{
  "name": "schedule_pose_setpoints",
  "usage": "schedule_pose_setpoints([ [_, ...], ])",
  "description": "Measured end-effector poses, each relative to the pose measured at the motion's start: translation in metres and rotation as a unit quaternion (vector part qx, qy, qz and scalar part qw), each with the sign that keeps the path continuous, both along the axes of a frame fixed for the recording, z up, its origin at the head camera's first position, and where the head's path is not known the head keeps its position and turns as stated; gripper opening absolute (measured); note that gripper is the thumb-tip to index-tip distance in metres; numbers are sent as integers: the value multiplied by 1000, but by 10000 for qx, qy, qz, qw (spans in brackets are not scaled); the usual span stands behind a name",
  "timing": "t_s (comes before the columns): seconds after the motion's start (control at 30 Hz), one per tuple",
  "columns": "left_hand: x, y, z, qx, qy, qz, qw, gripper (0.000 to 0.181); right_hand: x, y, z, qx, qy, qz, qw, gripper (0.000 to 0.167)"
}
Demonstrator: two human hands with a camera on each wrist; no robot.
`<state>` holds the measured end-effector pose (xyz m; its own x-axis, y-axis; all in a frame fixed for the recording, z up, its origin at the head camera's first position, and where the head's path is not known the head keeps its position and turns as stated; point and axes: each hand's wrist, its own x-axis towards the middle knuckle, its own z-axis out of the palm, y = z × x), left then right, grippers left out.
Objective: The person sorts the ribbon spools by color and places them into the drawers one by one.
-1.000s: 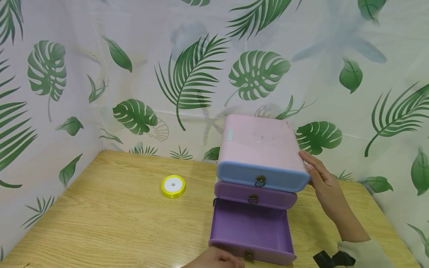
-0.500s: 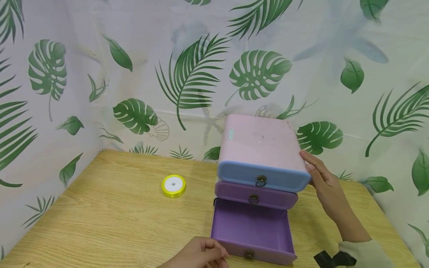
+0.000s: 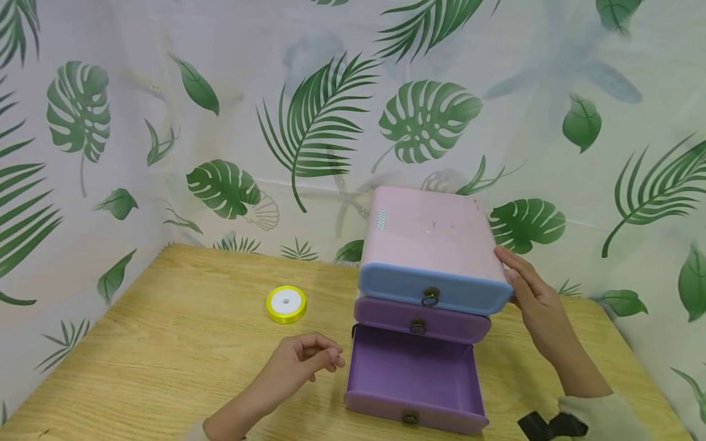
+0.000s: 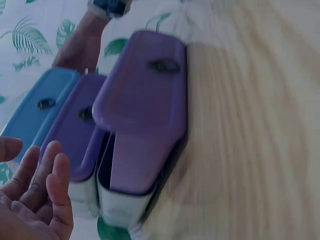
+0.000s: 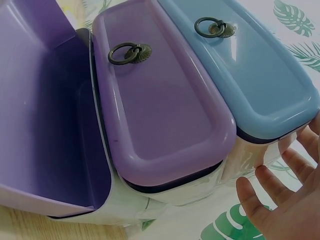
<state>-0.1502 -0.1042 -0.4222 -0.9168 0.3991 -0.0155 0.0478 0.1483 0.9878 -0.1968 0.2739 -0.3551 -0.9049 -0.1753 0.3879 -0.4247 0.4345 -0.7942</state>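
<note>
A small drawer cabinet (image 3: 432, 229) with a pink top stands on the table's right half. Its top drawer (image 3: 397, 283) is blue and pushed in; the middle purple drawer (image 3: 380, 314) is in too. The bottom purple drawer (image 3: 408, 370) is pulled out, and nothing shows inside it. My left hand (image 3: 292, 367) hovers left of that drawer, fingers loosely bent, touching nothing. In the left wrist view the left hand's fingers (image 4: 60, 195) are apart from the drawer fronts. My right hand (image 5: 295, 185) rests its fingers against the cabinet's right side.
A ribbon spool (image 3: 285, 302) with a yellow rim and white face lies flat on the wooden table (image 3: 165, 343), left of the cabinet. Behind stands a leaf-patterned backdrop (image 3: 220, 122). Dark ring pulls hang on the drawer fronts, such as the blue drawer's ring (image 5: 210, 27).
My left hand has left the front of the bottom drawer, moving up and left toward the spool. The right hand stays on the cabinet's side, and the drawers have not moved.
</note>
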Motion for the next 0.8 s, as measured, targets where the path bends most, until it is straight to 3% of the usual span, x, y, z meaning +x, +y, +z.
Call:
schedule_pose_setpoints([
  [0.23, -27, -11, -2, -540, 705, 808, 9928, 26, 0, 0, 0, -44, 3, 38, 10000, 45],
  [0.47, -49, -20, -11, -585, 714, 1446, 9852, 33, 1, 0, 1, -9, 41, 18, 10000, 45],
  [0.63, -61, -27, -18, -652, 793, 1572, 9822, 52, 1, 0, 0, -157, 63, 113, 9998, 45],
  [0.8, -68, -34, -23, -748, 589, 1733, 9802, 66, 0, 1, -1, -211, 55, 129, 9997, 45],
])
